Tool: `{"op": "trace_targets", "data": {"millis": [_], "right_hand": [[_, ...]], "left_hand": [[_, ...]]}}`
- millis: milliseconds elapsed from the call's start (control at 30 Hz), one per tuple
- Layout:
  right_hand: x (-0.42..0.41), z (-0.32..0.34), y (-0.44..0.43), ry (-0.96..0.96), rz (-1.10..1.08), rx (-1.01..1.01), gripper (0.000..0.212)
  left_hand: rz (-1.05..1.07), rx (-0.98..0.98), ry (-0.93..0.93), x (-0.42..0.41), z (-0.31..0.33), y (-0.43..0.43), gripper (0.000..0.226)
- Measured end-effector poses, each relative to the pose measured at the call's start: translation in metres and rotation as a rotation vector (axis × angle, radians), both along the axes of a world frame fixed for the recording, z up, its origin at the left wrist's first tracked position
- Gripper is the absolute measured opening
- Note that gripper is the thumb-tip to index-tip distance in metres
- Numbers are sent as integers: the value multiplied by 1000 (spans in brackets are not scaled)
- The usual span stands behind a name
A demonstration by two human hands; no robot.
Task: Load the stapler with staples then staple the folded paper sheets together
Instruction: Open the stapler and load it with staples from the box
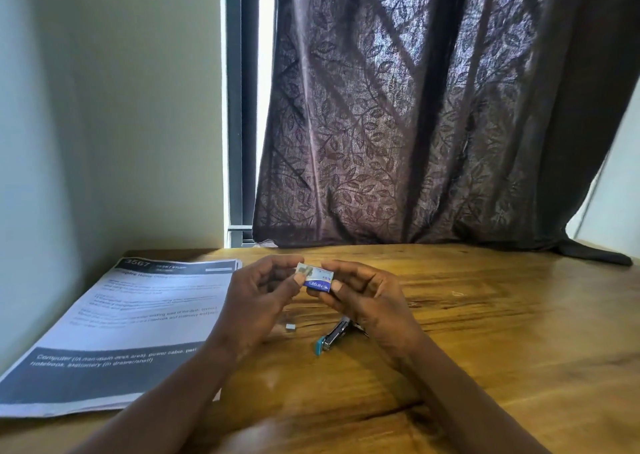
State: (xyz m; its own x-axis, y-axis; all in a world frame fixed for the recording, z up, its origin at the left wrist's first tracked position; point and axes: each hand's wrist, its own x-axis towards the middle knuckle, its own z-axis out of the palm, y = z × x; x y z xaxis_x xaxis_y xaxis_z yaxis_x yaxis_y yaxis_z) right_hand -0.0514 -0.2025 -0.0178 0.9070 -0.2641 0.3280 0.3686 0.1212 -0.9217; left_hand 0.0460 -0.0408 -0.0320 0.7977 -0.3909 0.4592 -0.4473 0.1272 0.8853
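Hovering above the middle of the desk (485, 332), the small blue staple box (318, 278) is being held level between both hands. The left hand (258, 301) is pinching its pale left end with thumb and fingertips, and the right hand (367, 301) is gripping the printed right end, so both are clamped on the box. The step in hand is probably getting a strip out. The right hand should be holding the sleeve firmly while the left is drawing the inner tray out slowly and keeping it level, so that brittle strips are not spilling or snapping. Whether the tray is already sliding out is too small to tell. Just below the right hand the stapler (334, 336) is lying on the wood, teal end toward the near edge and partly hidden, so I cannot tell whether its magazine is open. A loose block of staples (290, 327) is sitting just left of it, ready to use. The paper sheets (138, 322) are lying along the desk's left edge, well apart from the hands. A dark curtain (415, 107) is hanging behind the far edge.
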Motion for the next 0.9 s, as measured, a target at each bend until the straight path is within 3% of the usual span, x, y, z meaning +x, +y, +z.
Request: {"op": "trace_targets", "data": {"millis": [267,500,633,800,900], "right_hand": [[0,1,1,73,64,156,31],[-2,3,1,102,2,165,30],[-4,4,2,89,12,195,30],[-7,7,2,152,111,203,33],[-6,8,6,161,89,188,35]], "left_hand": [[-122,-110,152,2,1,3,17],[-152,-138,299,-3,6,6,16],[-145,-126,285,-8,10,6,17],[-63,-5,98,-8,8,7,20],[-54,-1,120,-6,9,8,17]]}}
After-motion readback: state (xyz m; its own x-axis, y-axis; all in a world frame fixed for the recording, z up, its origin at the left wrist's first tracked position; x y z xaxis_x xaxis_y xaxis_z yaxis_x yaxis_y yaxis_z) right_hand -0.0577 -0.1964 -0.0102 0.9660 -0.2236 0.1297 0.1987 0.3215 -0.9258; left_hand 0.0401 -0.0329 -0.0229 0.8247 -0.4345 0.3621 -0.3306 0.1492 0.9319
